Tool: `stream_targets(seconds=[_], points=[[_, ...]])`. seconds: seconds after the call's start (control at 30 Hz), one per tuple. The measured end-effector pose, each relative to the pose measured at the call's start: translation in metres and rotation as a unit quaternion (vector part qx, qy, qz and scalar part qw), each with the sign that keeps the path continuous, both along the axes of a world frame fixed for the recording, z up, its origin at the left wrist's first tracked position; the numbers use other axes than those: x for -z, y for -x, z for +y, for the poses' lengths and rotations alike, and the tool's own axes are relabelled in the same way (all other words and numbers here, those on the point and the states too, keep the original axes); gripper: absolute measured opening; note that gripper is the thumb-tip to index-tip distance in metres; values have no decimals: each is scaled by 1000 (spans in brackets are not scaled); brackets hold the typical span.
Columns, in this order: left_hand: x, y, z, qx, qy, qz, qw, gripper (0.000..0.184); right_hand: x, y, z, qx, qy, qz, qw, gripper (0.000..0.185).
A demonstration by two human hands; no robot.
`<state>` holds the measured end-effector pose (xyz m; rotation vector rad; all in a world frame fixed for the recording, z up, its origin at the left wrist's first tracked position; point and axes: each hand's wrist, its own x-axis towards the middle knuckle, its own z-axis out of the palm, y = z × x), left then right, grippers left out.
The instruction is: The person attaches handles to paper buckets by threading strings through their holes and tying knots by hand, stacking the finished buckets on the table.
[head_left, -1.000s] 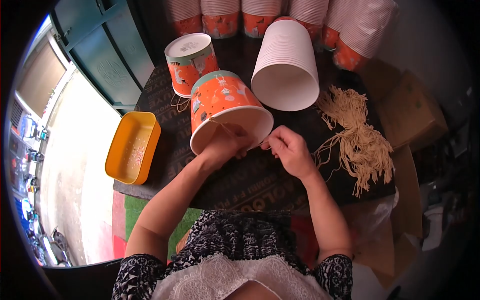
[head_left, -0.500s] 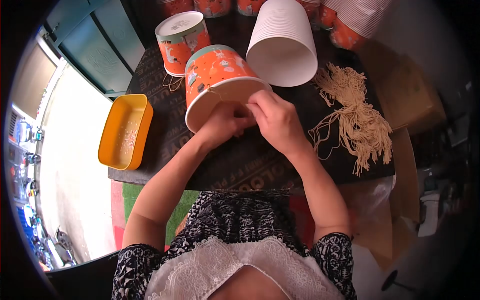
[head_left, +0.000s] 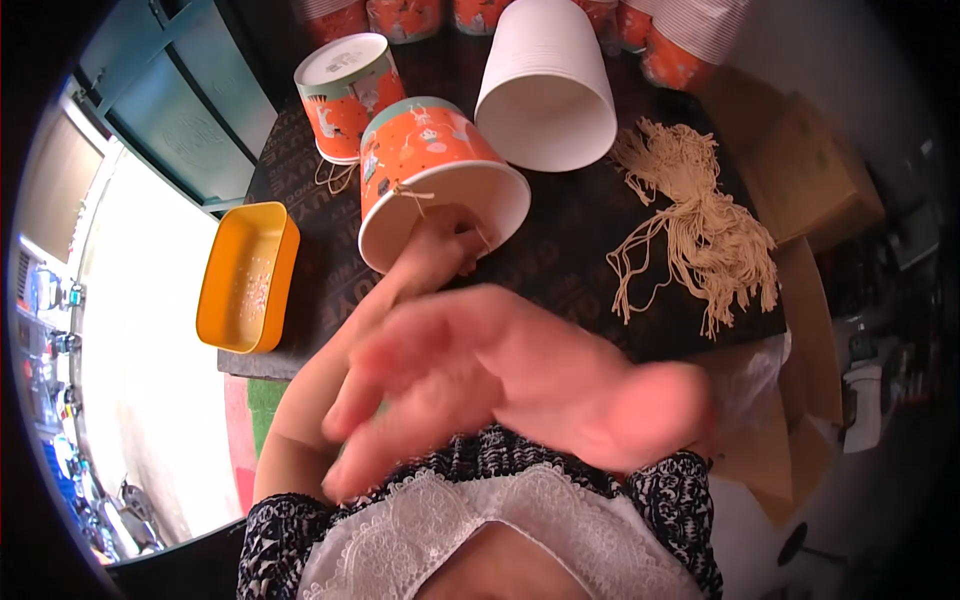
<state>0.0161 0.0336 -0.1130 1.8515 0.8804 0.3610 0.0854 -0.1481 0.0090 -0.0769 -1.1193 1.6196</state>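
An orange paper bucket (head_left: 425,150) with a green band lies tilted on the dark table, its white mouth facing me and a cord knotted at the rim. My left hand (head_left: 447,245) reaches into the mouth, fingers curled near the lower right rim; what they hold is hidden. Close to the camera, my right hand (head_left: 500,375) is raised, blurred, with its fingers spread and nothing in it. Behind the bucket stands an upside-down orange bucket (head_left: 350,100) with a cord at its base. A nested white stack (head_left: 545,80) lies to the right.
A bundle of beige cords (head_left: 700,225) lies on the right of the table (head_left: 545,275). At the left edge is a yellow tray (head_left: 285,290) with small bits inside. Wrapped bucket stacks (head_left: 690,40) line the back. A cardboard box (head_left: 810,175) is beyond the right edge.
My right hand has left the bucket's rim and come up toward the camera, its fingers now apart. My left hand stays inside the bucket's mouth. The view has shifted slightly.
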Motion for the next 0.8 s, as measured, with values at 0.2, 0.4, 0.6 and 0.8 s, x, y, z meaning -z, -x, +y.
stream_targets(seconds=[0.2, 0.4, 0.6, 0.8], points=[[-1, 2, -9, 1, 26, -80, 996, 19, -25, 40, -22, -148, -79, 159, 973, 98], [-3, 3, -10, -3, 34, -93, 995, 18, -18, 53, -33, -138, -156, 219, 953, 94], [-2, 4, -11, 5, 31, -93, 995, 18, -12, 47, -45, -108, -175, 230, 951, 90], [-2, 4, -10, 7, 39, -97, 995, 18, -7, 43, -50, -92, -184, 238, 949, 87]])
